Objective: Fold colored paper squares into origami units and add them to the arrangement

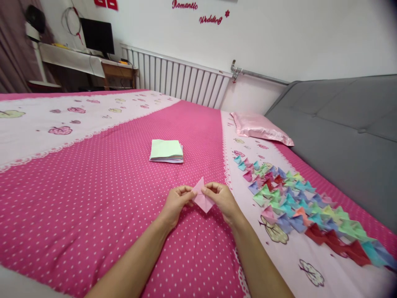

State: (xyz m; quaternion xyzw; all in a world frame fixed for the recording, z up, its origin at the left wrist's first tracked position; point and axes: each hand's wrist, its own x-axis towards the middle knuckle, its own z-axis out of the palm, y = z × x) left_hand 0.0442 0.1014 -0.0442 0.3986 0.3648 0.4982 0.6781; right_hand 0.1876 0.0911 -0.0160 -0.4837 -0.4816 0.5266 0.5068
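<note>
A folded piece of pink origami paper [204, 202] is held up between my two hands, just above the pink dotted bedspread [124, 198]. Its outline is a diamond with a pointed top. My left hand [176, 203] pinches its left corner between thumb and fingers. On the other side, my right hand [223, 200] grips the right corner the same way, thumb on the near face. Beyond my hands lies a stack of square paper sheets [166, 150], pale green on top. Several folded paper boats [288, 203] in many colours stand in rows to the right.
A shiny pink pillow [260, 126] rests near the grey padded headboard [338, 120] on the right. Past the bed's far side are a white radiator [176, 74] and a desk [118, 71] with a black monitor [97, 36].
</note>
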